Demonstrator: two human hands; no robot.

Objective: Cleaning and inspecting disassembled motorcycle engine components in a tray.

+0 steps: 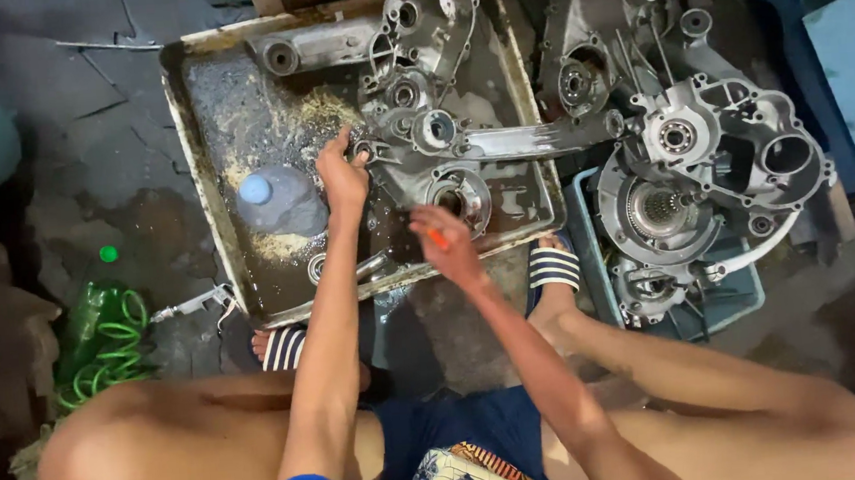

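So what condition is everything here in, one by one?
Left hand: resting on the engine case in the tray.
Right hand: closed on a small orange tool.
Metal tray: wet and grimy.
Engine case: open, lying flat in the tray.
Plastic bottle: upright, blue cap on.
Green hose: coiled on the floor.

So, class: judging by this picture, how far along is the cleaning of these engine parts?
Done: the engine is already apart, with casings stacked in the blue crate. In hand: the left hand steadies a casing in the wet metal tray, while the right hand holds a small orange-handled tool. Left: tray parts look grimy; reassembly not started.
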